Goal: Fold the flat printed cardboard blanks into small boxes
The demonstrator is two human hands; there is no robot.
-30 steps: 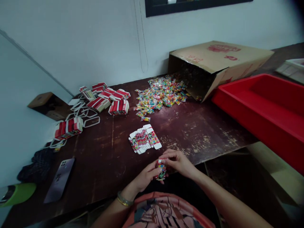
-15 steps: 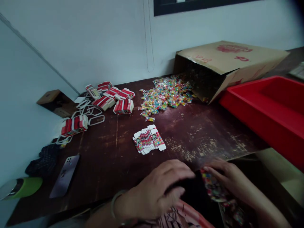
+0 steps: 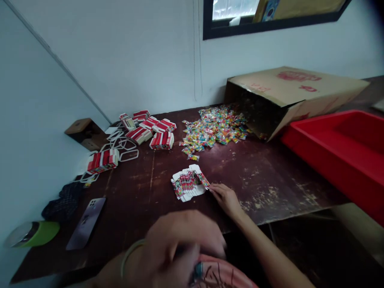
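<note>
Two hands low at the near table (image 3: 270,180) edge. Right hand (image 3: 226,198) stretched forward, palm down, fingers (image 3: 214,189) loosely together, tips touching the right edge of the fanned stack of flat cartons (image 3: 189,184). Left hand (image 3: 177,250) close to the camera, badly blurred, fingers curled over something colourful; grip impossible to tell. Far beyond the fingertips: loose sweets (image 3: 214,128), spilling from a tipped cardboard box (image 3: 294,92).

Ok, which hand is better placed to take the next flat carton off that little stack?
Right. The right hand already has its fingertips at the edge of the stack of flat cartons, while the left hand is blurred, near the body.
</note>
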